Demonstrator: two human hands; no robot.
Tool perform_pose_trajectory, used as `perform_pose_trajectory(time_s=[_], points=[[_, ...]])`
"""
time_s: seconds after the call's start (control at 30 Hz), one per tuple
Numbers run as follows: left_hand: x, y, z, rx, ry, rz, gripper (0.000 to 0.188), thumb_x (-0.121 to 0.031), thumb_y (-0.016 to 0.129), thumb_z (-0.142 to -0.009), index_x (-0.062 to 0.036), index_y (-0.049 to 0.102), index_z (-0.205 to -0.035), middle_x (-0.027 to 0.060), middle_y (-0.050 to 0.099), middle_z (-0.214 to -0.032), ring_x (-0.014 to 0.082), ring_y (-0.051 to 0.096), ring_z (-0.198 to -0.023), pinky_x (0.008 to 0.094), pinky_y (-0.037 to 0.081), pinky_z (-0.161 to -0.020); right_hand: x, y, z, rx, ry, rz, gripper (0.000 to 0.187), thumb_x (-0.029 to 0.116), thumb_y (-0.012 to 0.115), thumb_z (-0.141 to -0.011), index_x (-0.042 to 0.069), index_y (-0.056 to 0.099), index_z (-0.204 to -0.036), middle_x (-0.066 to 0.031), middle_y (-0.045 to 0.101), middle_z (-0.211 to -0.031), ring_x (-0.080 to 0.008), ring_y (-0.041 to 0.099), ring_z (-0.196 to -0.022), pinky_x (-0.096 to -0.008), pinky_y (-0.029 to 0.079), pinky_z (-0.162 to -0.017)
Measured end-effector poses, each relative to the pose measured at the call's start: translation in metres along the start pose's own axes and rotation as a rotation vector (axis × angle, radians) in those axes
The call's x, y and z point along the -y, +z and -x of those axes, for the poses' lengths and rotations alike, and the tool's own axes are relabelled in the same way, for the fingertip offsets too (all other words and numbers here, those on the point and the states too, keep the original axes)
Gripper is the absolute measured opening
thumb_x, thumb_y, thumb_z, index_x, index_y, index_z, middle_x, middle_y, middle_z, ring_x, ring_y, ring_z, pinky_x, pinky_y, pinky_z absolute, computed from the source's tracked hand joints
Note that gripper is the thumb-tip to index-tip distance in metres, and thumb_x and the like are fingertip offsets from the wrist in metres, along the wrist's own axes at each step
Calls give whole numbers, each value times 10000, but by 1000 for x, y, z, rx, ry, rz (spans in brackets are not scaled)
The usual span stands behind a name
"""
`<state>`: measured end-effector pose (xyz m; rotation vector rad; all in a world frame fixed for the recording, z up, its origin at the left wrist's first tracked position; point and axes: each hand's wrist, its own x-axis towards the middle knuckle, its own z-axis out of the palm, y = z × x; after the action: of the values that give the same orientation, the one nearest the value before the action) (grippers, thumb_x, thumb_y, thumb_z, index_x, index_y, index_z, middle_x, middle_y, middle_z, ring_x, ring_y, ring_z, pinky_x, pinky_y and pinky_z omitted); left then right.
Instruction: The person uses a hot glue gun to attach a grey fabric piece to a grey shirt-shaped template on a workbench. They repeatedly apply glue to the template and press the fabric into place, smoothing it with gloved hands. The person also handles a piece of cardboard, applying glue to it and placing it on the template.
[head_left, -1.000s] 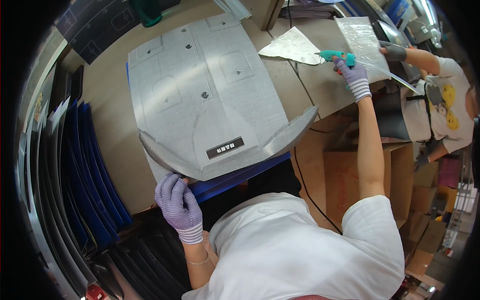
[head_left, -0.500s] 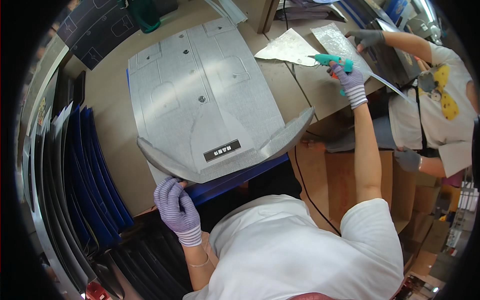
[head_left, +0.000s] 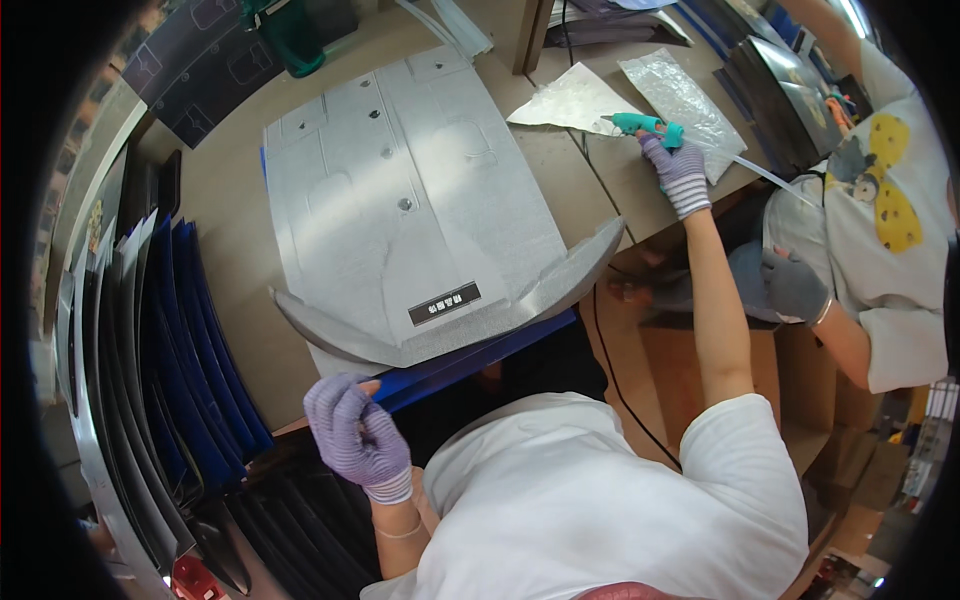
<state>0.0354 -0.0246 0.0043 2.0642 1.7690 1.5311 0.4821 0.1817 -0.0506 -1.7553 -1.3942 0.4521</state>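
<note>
A large grey textured panel (head_left: 440, 190) lies on the table, with a dark label and raised, curved flaps at its near end. Off its near left corner is my left hand (head_left: 355, 430), in a purple striped glove and apart from the panel. Its fingers are curled; whatever they may hold is hidden. To the right, my right hand (head_left: 680, 172), gloved alike, grips a teal glue gun (head_left: 638, 124) with a pale glue stick trailing from its back. The gun's nozzle is over the edge of a crumpled white sheet (head_left: 565, 98).
Bubble wrap (head_left: 680, 95) lies beyond the glue gun. Blue and black panels (head_left: 180, 340) stand in a row at the left. A green object (head_left: 285, 38) is at the back. On the right stands a co-worker (head_left: 870, 200) with a grey-gloved hand (head_left: 795, 285). A black cable (head_left: 625, 400) hangs nearby.
My left hand has moved off the panel's corner, slightly toward me. My right hand and the glue gun have shifted a little left. The co-worker's far hand has left the bubble wrap.
</note>
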Motion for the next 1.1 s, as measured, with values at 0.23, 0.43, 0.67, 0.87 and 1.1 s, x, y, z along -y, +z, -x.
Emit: perform_pose_trajectory(time_s=[0.23,0.43,0.67,0.87,1.1], points=[[-85,114,-87,512,-66,591,277,-37,567,-835,28,629,-1097,200,656,-1063,324,635,-1029,355,483,-904,66,20,22,-112,-113,-314,474,395,685,-908,-25,646,-1125,-39,632,-819,-101,561,-767,-262,470,-728],[-126,283,-159,1007,-416,908,518,-267,638,-857,31,517,-1262,149,639,-1089,211,642,-979,339,526,-891,96,9,23,-190,-105,-626,507,434,544,-988,-10,598,-1229,-77,653,-1052,-123,567,-919,-278,470,-826],[-151,316,-129,811,-520,1315,492,-109,658,-859,-1,472,-1302,104,622,-1072,194,626,-950,328,553,-829,56,-20,45,-231,-434,-313,416,272,527,-1002,-17,538,-1301,-168,614,-1247,-257,570,-1178,-325,410,-1027],[-169,321,-130,630,-571,757,497,-276,707,-751,-12,534,-1136,232,676,-1024,390,662,-956,428,514,-872,106,-45,52,-369,-527,-478,353,335,580,-973,-14,606,-1021,-89,629,-973,-180,592,-892,-286,455,-780],[-168,345,-136,596,-607,425,477,-393,718,-786,-72,572,-1107,227,683,-1003,401,656,-979,469,520,-853,132,-11,64,-550,-370,-1067,537,444,538,-977,102,402,-585,13,344,-535,-112,331,-466,-266,291,-473]])
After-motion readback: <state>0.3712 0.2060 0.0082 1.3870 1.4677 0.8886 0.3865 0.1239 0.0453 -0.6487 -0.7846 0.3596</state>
